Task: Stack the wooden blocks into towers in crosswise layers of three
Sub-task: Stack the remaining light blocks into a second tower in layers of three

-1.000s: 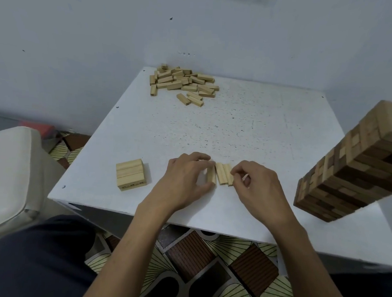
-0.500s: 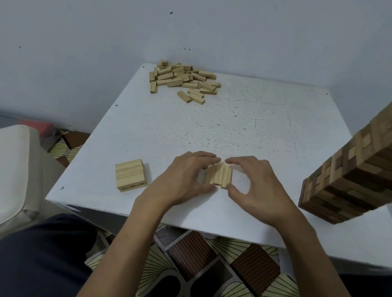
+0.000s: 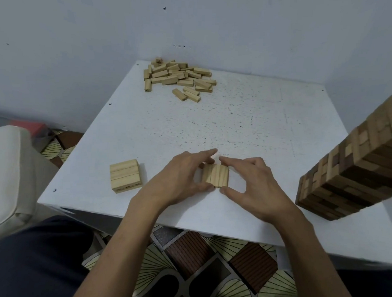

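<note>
Blocks (image 3: 215,176) of pale grained wood between left hand (image 3: 178,178) and right hand (image 3: 257,187)

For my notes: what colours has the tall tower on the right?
The tall tower mixes tan and dark brown; head view.

Left hand (image 3: 178,176), right hand (image 3: 254,184) around blocks (image 3: 215,177)

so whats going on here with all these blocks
A person sits at a white table building block towers. Their left hand and right hand pinch a row of three blocks from both sides, squaring it on the tabletop. A short stack sits to the left of it, a tall tower of light and dark wood stands at the right, and a loose pile of blocks waits at the far edge.
</note>
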`<action>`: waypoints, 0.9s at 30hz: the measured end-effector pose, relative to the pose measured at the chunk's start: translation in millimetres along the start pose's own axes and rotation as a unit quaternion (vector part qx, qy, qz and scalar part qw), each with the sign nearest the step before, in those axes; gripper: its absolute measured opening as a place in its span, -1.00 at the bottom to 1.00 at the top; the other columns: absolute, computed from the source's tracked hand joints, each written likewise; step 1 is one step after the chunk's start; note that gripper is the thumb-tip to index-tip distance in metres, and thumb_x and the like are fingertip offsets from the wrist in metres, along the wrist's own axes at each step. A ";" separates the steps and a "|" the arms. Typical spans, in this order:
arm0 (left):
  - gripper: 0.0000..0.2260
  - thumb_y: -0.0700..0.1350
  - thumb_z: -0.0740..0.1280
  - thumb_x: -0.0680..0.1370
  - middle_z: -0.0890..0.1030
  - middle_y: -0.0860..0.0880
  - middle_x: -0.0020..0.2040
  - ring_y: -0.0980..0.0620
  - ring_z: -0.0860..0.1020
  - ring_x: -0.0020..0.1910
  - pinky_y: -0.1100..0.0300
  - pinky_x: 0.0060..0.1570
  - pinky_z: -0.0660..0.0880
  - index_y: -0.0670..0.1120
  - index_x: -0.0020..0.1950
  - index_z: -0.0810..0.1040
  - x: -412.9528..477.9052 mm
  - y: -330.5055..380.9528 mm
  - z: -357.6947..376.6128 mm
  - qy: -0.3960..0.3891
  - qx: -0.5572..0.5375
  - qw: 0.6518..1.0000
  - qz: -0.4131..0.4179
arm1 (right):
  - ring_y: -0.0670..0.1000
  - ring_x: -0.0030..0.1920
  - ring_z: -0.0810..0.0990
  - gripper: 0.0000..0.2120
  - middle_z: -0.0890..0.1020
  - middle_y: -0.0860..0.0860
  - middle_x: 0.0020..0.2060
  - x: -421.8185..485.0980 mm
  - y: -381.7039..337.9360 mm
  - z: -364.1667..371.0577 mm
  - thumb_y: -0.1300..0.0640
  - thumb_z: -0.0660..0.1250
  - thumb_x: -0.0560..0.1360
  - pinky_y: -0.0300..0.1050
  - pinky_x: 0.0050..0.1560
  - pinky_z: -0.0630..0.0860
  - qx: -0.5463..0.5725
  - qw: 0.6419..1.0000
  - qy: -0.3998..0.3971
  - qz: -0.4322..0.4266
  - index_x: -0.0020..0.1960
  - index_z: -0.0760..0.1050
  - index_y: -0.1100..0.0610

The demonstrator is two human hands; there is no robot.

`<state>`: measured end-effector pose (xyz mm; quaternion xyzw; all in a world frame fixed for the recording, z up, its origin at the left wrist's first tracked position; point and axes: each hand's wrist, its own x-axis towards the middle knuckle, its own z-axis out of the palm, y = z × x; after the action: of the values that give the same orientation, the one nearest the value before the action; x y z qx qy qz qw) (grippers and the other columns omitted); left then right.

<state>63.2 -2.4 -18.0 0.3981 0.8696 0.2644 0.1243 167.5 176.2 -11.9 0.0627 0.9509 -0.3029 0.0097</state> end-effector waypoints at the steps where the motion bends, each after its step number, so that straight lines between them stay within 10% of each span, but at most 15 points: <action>1: -0.25 0.04 0.49 0.47 0.51 0.15 0.37 0.15 0.48 0.22 0.30 0.20 0.31 0.09 0.58 0.19 -0.2 -0.1 -0.4 -0.001 -0.006 1.000 0.000 | -0.09 0.32 0.22 -0.36 0.33 -0.29 0.13 0.3 0.6 -0.2 -0.06 0.41 0.50 -0.08 0.35 0.28 0.003 1.000 0.000 0.005 0.51 0.24 -0.23; 13: -0.24 0.05 0.47 0.50 0.50 0.18 0.36 0.16 0.44 0.21 0.29 0.20 0.29 0.14 0.59 0.13 -1.5 0.9 -4.0 -0.025 -0.004 1.000 -0.001 | -0.10 0.32 0.27 -0.34 0.44 -0.18 0.28 3.1 6.5 6.7 -0.08 0.44 0.45 0.01 0.33 0.39 0.029 1.000 0.009 -0.006 0.48 0.27 -0.24; 27: -0.16 0.11 0.48 0.45 0.50 0.23 0.31 0.24 0.37 0.21 0.28 0.19 0.18 0.12 0.59 0.05 -66.4 -9.3 -56.3 0.093 0.017 0.995 -0.015 | -0.26 0.28 0.27 -0.30 0.45 -0.34 0.26 16.9 -58.1 3.4 -0.04 0.45 0.45 -0.41 0.13 0.29 0.034 0.989 -0.023 -0.145 0.50 0.22 -0.25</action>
<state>76.6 -78.2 23.9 0.3607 0.8878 0.2831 0.0399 143.4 129.2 17.8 -0.0822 0.9387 -0.3344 -0.0145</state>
